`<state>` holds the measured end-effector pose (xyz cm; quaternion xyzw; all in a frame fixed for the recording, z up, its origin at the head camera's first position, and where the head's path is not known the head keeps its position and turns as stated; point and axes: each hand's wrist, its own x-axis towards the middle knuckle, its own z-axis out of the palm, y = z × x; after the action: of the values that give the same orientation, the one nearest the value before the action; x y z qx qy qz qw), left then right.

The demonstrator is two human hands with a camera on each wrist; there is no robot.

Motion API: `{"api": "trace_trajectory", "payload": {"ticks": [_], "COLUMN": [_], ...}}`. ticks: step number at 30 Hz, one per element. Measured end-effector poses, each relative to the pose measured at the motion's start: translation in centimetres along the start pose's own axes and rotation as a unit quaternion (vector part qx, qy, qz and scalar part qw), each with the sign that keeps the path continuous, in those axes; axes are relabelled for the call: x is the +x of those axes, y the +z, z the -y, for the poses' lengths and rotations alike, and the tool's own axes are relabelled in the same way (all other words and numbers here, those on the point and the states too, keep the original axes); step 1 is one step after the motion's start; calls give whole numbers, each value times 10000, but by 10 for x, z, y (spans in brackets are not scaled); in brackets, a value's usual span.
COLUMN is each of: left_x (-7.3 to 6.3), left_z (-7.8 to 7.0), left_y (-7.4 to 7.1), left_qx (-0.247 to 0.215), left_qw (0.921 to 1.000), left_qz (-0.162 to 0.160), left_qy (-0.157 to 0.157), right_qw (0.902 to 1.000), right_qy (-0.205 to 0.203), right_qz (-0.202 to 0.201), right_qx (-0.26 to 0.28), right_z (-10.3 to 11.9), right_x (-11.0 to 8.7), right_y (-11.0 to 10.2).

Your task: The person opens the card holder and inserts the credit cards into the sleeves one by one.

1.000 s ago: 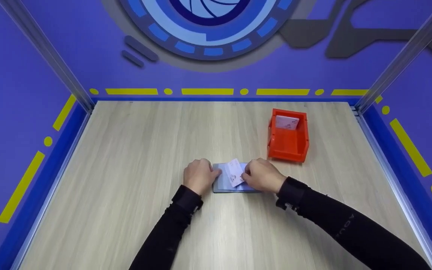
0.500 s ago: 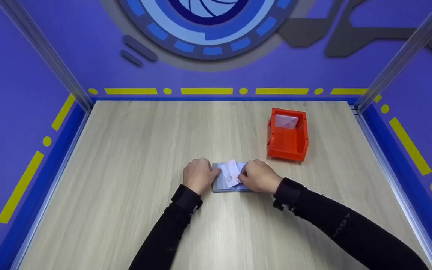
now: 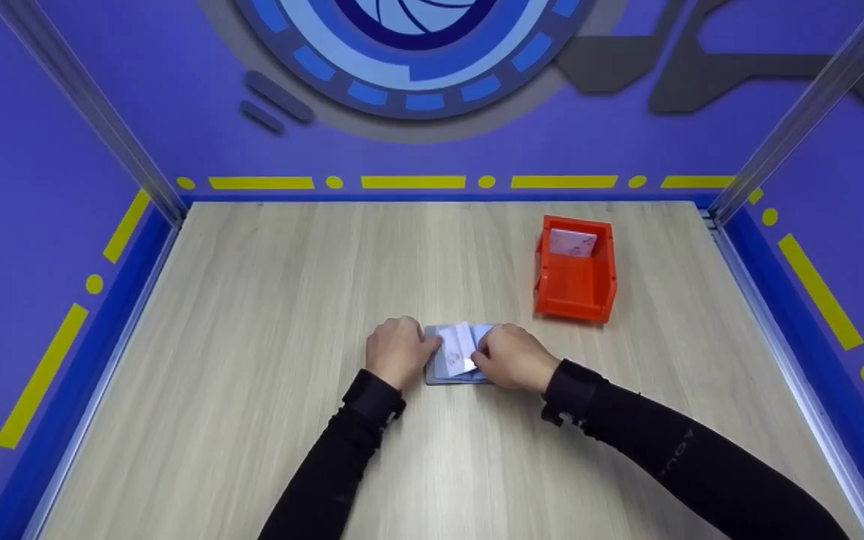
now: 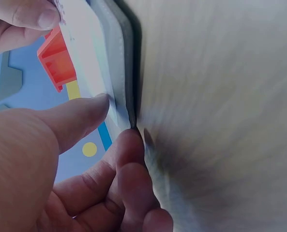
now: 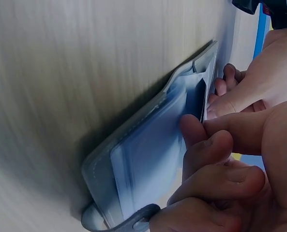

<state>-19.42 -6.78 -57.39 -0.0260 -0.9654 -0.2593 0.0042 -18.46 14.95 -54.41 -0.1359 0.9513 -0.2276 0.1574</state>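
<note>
An open grey card holder (image 3: 432, 377) with clear plastic sleeves (image 5: 150, 150) lies on the table. My left hand (image 3: 398, 352) pinches its left edge, thumb on top and curled fingers against the rim in the left wrist view. A pale card (image 3: 456, 354) with a pinkish print stands tilted over the left sleeves. Thumb and index finger of my right hand (image 3: 514, 358) pinch the card's right edge. The card's lower end appears to be at a sleeve; how deep it sits is hidden. A strap with a snap (image 5: 139, 222) shows at the holder's near end in the right wrist view.
A red bin (image 3: 578, 285) stands beyond my right hand, with pale printed cards (image 3: 571, 243) leaning against its back wall. Blue-purple panels (image 3: 432, 161) enclose the wooden table (image 3: 289, 285) at the back and both sides.
My right hand has moved slightly left with the card, which now lies further over the left sleeves and is less slanted. The left hand has kept its hold on the card holder.
</note>
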Motion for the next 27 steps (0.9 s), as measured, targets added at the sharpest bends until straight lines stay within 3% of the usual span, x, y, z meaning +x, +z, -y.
{"api": "trace_trajectory", "payload": {"ticks": [10, 22, 27], "left_x": [0, 0, 0], "left_z": [0, 0, 0], "left_y": [1, 2, 1], "left_qx": [53, 72, 90], "left_qw": [10000, 10000, 9999], "left_qz": [-7, -2, 48], "left_qy": [-31, -20, -24], "right_qw": [9996, 9995, 9994], "right_qy": [-56, -93, -82], "right_qz": [246, 305, 302], "right_qx": [149, -68, 117], "right_z": [5, 11, 9], "right_x": [-1, 3, 3], "right_y": [7, 15, 15]}}
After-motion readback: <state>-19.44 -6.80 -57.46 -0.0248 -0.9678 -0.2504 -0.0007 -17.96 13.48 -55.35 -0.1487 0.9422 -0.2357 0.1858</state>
